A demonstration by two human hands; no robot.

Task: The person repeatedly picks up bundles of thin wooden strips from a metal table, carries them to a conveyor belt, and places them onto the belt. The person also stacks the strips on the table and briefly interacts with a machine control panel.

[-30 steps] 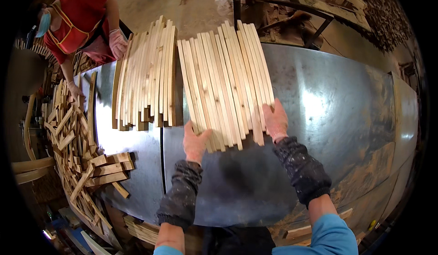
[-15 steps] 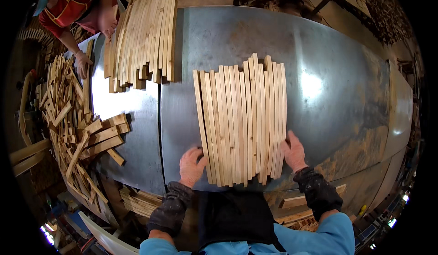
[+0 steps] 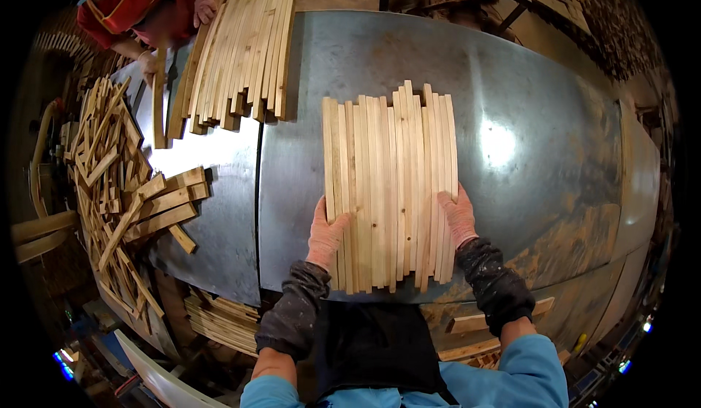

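Observation:
In front of me a row of long, narrow wooden strips lies side by side on a grey metal table, their ends uneven. My left hand, in a pinkish glove, grips the row's left edge with the thumb over the top. At the right edge my right hand does the same, thumb on the outer strips and fingers down the side. Between them the strips are pressed close together. The undersides of the strips and most of my fingers' tips are hidden.
The metal tabletop stretches to the right, with brownish stains. A second row of strips lies at the far left, where a co-worker in red holds a wooden piece. A heap of wood offcuts covers the left side.
Both hands have closed onto the row's sides. The left-hand strips have moved inward, narrowing the gaps. The co-worker has shifted a wooden piece to the right.

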